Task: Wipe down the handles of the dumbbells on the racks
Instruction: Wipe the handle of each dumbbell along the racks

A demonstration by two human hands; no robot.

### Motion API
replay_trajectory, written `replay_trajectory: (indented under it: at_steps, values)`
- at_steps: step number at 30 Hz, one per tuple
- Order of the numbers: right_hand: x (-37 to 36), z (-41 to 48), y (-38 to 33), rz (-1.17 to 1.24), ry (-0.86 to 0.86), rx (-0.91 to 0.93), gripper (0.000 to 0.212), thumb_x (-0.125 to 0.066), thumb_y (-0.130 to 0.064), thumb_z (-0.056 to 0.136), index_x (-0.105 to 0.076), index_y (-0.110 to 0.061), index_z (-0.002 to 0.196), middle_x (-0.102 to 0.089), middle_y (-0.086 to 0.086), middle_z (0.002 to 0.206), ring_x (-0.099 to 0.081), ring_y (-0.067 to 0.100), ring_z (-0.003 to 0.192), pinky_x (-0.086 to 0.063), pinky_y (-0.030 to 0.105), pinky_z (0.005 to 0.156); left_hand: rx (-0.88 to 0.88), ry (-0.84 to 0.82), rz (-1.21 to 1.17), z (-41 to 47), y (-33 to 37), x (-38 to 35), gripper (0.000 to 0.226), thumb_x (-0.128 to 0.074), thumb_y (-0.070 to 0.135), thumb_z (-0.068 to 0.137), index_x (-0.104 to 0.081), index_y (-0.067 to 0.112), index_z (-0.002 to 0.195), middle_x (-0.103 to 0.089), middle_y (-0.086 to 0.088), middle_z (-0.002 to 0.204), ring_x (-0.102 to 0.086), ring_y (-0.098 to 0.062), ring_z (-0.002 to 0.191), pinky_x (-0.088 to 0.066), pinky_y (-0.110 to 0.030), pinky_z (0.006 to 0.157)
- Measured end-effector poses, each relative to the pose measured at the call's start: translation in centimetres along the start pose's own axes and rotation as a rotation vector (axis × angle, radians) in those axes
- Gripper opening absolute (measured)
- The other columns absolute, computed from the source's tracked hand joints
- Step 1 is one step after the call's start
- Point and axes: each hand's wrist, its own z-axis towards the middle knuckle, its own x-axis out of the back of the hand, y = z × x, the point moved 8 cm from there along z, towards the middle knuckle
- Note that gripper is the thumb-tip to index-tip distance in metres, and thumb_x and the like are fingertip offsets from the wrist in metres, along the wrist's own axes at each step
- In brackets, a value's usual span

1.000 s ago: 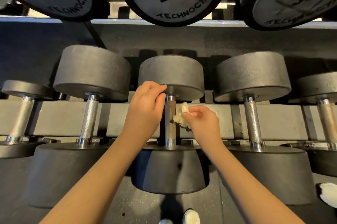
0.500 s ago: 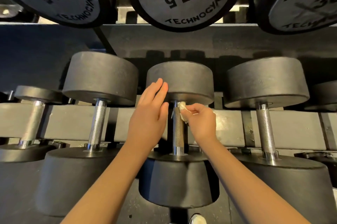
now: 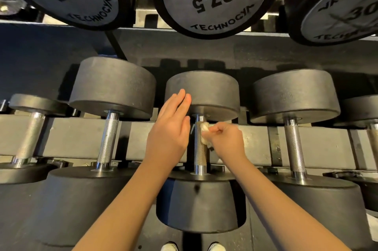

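Since a second ago my left hand point(image 3: 169, 128) has uncurled. Its fingers now lie straight and flat against the rim of the far head point(image 3: 204, 89) of the centre dumbbell point(image 3: 196, 205), and it holds nothing. My right hand point(image 3: 227, 140) has carried the wipe point(image 3: 204, 128) up from mid-handle to the far end of the handle point(image 3: 200, 152), just under that head. Over the last half second little else has shifted.

My right fingers are curled tight, pinching the crumpled wipe and pressing it against the right side of the bar. The dumbbell sits on the lower rack, its handle crossing the rack rail point(image 3: 81, 138) between the neighbouring handles point(image 3: 108, 138).

I judge the dumbbell heavy and rigid, so it need not be lifted; it may roll a little in its cradle, which is why a flat palm on the head is useful. The steel handle is knurled and will probably drag at the wipe rather than let it glide. The wipe is light, soft and small; whether it is paper or cloth I can't tell. It is best pinched in a wad and folded partway round the bar.
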Motion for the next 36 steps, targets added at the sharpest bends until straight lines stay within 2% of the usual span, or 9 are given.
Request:
replay_trajectory:
  at_steps: [4, 9, 15, 19, 24, 28, 31, 34, 36]
  values:
    - [0.2, 0.0, -0.8, -0.013, 0.038, 0.036, 0.012, -0.072, -0.022, 0.082, -0.068, -0.013, 0.075, -0.066, 0.0, 0.073, -0.063, 0.017, 0.074, -0.054, 0.035, 0.073, -0.012, -0.008, 0.004, -0.1, 0.0, 0.0, 0.05, -0.037, 0.023, 0.097, -0.031, 0.019, 0.147, -0.027, 0.004, 0.154, -0.021, -0.009, 0.143, -0.009, -0.001, 0.107]
    - [-0.6, -2.2, 0.2, -0.34, -0.101, 0.034, 0.026, -0.074, -0.024, 0.079, -0.057, -0.022, 0.059, -0.06, -0.003, 0.068, -0.062, 0.018, 0.072, -0.054, 0.034, 0.072, -0.008, -0.03, -0.008, 0.0, -0.1, -0.1, 0.051, -0.036, 0.017, 0.098, -0.028, 0.02, 0.148, -0.022, 0.007, 0.156, -0.016, -0.007, 0.145, -0.006, -0.003, 0.107]
    - [0.1, -0.6, -2.1, -0.104, 0.112, 0.082, 0.028, -0.075, -0.025, 0.078, -0.058, -0.012, 0.059, -0.057, 0.002, 0.058, -0.056, 0.017, 0.059, -0.05, 0.033, 0.063, -0.012, -0.089, -0.021, 0.0, -0.3, -0.1, 0.056, -0.041, 0.012, 0.1, -0.019, 0.026, 0.149, -0.006, 0.022, 0.15, -0.004, 0.001, 0.143, 0.001, 0.002, 0.103]
    - [0.0, -0.2, -1.4, 0.023, 0.155, 0.038, 0.028, -0.075, -0.03, 0.079, -0.062, -0.01, 0.063, -0.061, 0.002, 0.061, -0.06, 0.02, 0.064, -0.054, 0.039, 0.068, -0.001, -0.137, -0.002, 0.2, -0.6, -0.3, 0.056, -0.039, 0.015, 0.101, -0.015, 0.028, 0.15, -0.001, 0.025, 0.148, 0.0, 0.003, 0.143, 0.004, 0.003, 0.101]
    - [-0.1, -1.3, 0.9, -0.061, -0.01, -0.103, 0.028, -0.076, -0.025, 0.079, -0.062, -0.006, 0.063, -0.057, 0.003, 0.058, -0.054, 0.015, 0.056, -0.054, 0.037, 0.069, 0.022, -0.17, -0.017, 0.2, -0.6, -0.3, 0.058, -0.038, 0.017, 0.101, -0.011, 0.032, 0.15, 0.003, 0.028, 0.148, 0.003, 0.004, 0.142, 0.004, 0.005, 0.095]
    - [0.1, -0.2, -1.9, -0.15, 0.144, 0.028, 0.026, -0.074, -0.027, 0.08, -0.067, -0.003, 0.071, -0.064, 0.009, 0.066, -0.062, 0.023, 0.066, -0.052, 0.034, 0.066, 0.023, -0.185, -0.011, 0.3, -0.5, -0.2, 0.058, -0.038, 0.017, 0.101, -0.01, 0.033, 0.15, 0.005, 0.029, 0.146, 0.005, 0.007, 0.14, 0.004, 0.005, 0.093]
    - [0.2, 0.1, -3.1, -0.187, 0.211, 0.097, 0.027, -0.07, -0.029, 0.083, -0.067, -0.005, 0.071, -0.065, 0.01, 0.067, -0.06, 0.023, 0.065, -0.047, 0.03, 0.061, 0.017, -0.198, 0.008, 0.4, -0.5, -0.2, 0.058, -0.038, 0.017, 0.101, -0.01, 0.031, 0.15, 0.005, 0.028, 0.147, 0.006, 0.006, 0.139, 0.004, 0.003, 0.094]
    - [-0.1, -1.0, -2.2, -0.216, 0.101, 0.128, 0.029, -0.065, -0.028, 0.087, -0.068, -0.004, 0.071, -0.066, 0.011, 0.068, -0.062, 0.026, 0.066, -0.054, 0.04, 0.065, 0.031, -0.199, 0.004, 0.3, -0.6, -0.2, 0.058, -0.037, 0.017, 0.101, -0.01, 0.031, 0.151, 0.006, 0.028, 0.146, 0.006, 0.005, 0.14, 0.003, 0.003, 0.092]
    - [-0.4, -2.2, -1.2, -0.281, -0.01, 0.102, 0.027, -0.064, -0.027, 0.088, -0.07, -0.006, 0.073, -0.066, 0.009, 0.07, -0.063, 0.024, 0.069, -0.053, 0.037, 0.068, 0.03, -0.187, -0.006, 0.3, -0.4, -0.1, 0.058, -0.037, 0.017, 0.101, -0.01, 0.03, 0.151, 0.006, 0.029, 0.145, 0.007, 0.006, 0.139, 0.003, 0.004, 0.092]
